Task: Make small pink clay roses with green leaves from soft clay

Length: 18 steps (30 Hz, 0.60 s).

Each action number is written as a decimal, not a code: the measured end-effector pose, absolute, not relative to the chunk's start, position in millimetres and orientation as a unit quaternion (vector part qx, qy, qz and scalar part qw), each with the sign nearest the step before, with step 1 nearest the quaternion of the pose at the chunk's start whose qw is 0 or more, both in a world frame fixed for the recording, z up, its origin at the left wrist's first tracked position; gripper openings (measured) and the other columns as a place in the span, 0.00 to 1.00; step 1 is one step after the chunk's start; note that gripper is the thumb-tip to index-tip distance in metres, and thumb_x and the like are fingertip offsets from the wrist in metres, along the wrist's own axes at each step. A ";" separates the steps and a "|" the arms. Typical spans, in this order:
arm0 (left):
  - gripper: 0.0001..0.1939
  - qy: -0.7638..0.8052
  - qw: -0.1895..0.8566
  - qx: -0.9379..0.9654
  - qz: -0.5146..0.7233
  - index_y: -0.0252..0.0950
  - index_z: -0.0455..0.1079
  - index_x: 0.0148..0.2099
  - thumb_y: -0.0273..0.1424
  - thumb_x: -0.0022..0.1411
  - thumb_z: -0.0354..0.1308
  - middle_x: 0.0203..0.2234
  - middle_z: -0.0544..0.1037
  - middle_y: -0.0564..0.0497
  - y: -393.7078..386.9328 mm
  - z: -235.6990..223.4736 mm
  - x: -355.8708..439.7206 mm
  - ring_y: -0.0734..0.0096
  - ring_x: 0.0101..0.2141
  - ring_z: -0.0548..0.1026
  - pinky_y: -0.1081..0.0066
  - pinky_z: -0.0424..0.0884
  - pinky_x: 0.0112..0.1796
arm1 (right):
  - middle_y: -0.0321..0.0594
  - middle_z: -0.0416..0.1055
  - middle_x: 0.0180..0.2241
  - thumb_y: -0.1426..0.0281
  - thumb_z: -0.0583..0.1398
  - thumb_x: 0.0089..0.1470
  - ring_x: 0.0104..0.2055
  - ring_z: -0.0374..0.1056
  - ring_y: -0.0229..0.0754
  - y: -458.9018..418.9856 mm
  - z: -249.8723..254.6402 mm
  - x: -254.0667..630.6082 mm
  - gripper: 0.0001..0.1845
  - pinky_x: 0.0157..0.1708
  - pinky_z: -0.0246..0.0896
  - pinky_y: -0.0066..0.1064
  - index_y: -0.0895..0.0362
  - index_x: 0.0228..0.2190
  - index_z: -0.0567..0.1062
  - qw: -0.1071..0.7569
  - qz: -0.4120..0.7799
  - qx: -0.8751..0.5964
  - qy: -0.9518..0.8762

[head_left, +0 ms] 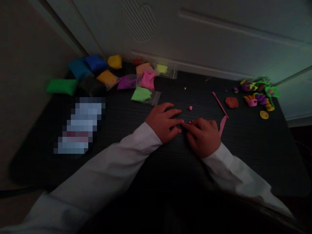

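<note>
My left hand (165,123) lies over the dark table with its fingers spread. One of its fingertips meets the outstretched index finger of my right hand (204,136). The other fingers of my right hand are partly curled. Tiny pink spots show at fingertips of both hands; whether they are clay or nails I cannot tell. Just beyond the hands sits a small pink clay piece (190,108). Right of my right hand lie a thin pink modelling stick (220,104) and a pink plastic clay knife (222,125), its lower end hidden by the hand.
Clay packets crowd the back left, among them a light green bag (141,94) and a green packet (62,86). A blurred-out phone-like screen (81,125) lies at left. Rightward are a reddish-brown lump (231,102), colourful clay figures (251,100) and a yellow disc (264,114). A white panel (207,42) rises behind.
</note>
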State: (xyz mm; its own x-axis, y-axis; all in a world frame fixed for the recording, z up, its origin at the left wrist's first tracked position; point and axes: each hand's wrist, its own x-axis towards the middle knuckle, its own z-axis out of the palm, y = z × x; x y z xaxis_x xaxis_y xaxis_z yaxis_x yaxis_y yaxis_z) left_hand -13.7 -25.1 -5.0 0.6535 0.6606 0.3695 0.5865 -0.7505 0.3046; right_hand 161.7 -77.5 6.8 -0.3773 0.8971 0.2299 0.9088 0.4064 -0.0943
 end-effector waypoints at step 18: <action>0.12 0.329 0.078 0.912 0.234 0.41 0.71 0.38 0.35 0.52 0.50 0.43 0.70 0.52 -24.6 -5.3 -13.9 0.59 0.46 0.61 0.57 0.60 0.41 | 0.40 0.66 0.31 0.70 0.51 0.49 0.34 0.59 0.41 -76.5 7.8 161.1 0.17 0.35 0.44 0.35 0.51 0.42 0.69 0.131 -0.005 -0.559 -0.818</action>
State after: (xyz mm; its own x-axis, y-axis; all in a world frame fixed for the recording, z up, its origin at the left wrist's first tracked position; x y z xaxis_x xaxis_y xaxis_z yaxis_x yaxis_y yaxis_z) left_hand -13.9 -24.6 -5.3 0.6750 0.6354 0.3750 0.5628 -0.7721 0.2952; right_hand 161.1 -76.5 7.8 -0.3397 0.9145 0.2197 0.9170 0.3740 -0.1387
